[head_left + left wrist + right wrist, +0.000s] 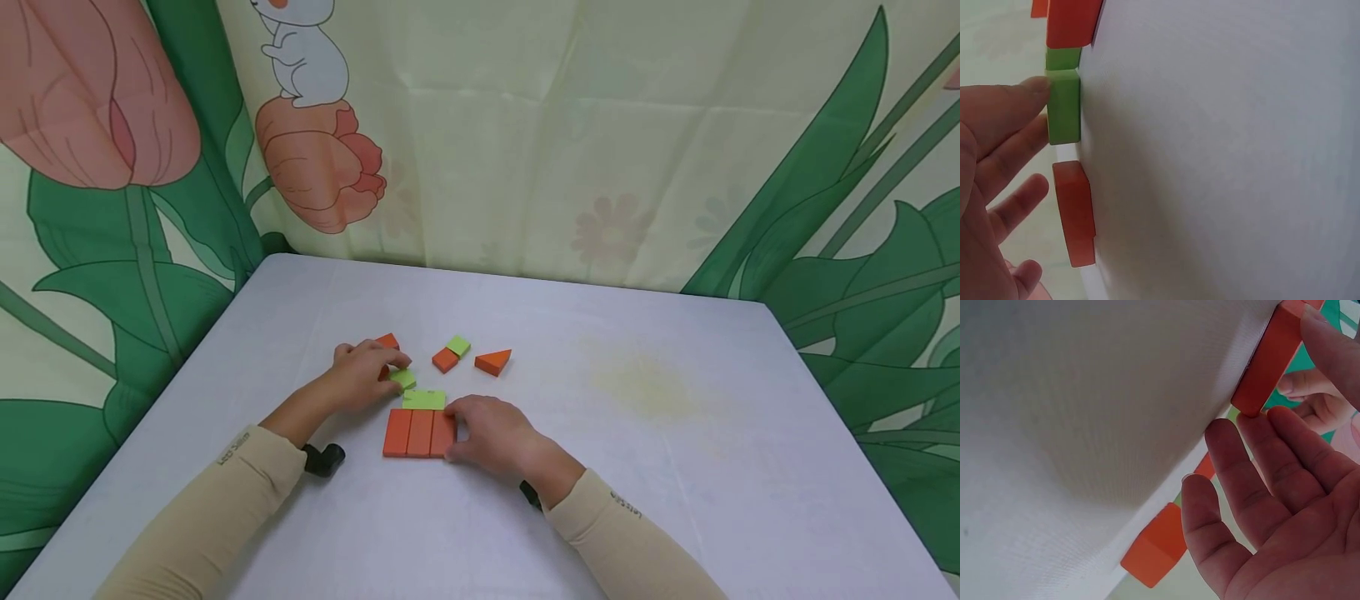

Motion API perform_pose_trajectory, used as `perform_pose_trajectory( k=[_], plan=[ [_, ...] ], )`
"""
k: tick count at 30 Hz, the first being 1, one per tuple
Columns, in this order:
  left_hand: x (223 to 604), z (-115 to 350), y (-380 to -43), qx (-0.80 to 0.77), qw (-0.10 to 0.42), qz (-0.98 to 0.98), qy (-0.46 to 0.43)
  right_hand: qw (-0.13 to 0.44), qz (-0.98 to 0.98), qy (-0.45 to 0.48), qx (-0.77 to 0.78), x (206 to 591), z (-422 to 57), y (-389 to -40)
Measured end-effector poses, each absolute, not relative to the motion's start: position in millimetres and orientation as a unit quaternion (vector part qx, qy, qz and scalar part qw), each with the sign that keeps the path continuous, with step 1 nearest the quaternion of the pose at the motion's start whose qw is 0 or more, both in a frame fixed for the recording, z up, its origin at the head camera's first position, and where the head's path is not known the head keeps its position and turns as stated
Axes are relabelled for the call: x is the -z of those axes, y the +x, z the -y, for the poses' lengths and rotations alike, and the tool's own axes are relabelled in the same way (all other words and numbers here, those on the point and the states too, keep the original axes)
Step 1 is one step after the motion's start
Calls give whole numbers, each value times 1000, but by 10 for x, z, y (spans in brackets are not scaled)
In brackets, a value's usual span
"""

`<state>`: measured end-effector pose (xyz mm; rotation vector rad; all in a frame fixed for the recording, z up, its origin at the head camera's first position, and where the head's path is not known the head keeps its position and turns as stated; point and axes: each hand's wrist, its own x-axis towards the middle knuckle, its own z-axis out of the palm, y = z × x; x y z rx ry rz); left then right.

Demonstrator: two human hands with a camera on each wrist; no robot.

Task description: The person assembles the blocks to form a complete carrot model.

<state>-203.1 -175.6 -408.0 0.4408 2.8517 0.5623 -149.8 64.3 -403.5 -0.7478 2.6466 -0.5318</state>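
Observation:
Three orange rectangular blocks (420, 433) lie side by side in the head view, a green block (424, 400) along their far edge. My right hand (495, 437) holds the rightmost orange block (1269, 359) by its two ends, thumb at the near end and fingers at the far end. My left hand (363, 377) pinches a small green block (403, 380) between thumb and finger, just beyond and left of the other green one. In the left wrist view, the thumb tip touches this green block (1064, 109). Orange pieces beside the left hand are partly hidden by it.
Farther back lie a small orange block (445, 360) touching a green square block (458, 347), and an orange triangular block (492, 362). Another orange piece (387, 341) shows behind the left fingers. A white cloth covers the table (750, 500); a printed curtain (525, 167) hangs behind.

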Motion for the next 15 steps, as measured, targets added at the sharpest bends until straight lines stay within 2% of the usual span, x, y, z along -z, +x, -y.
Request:
perform_pose_trajectory(
  k=[15],
  plan=[
    [4101, 1756, -1990, -186, 88, -968, 146, 168, -931, -264, 188, 4026, -651, -1493]
  ],
)
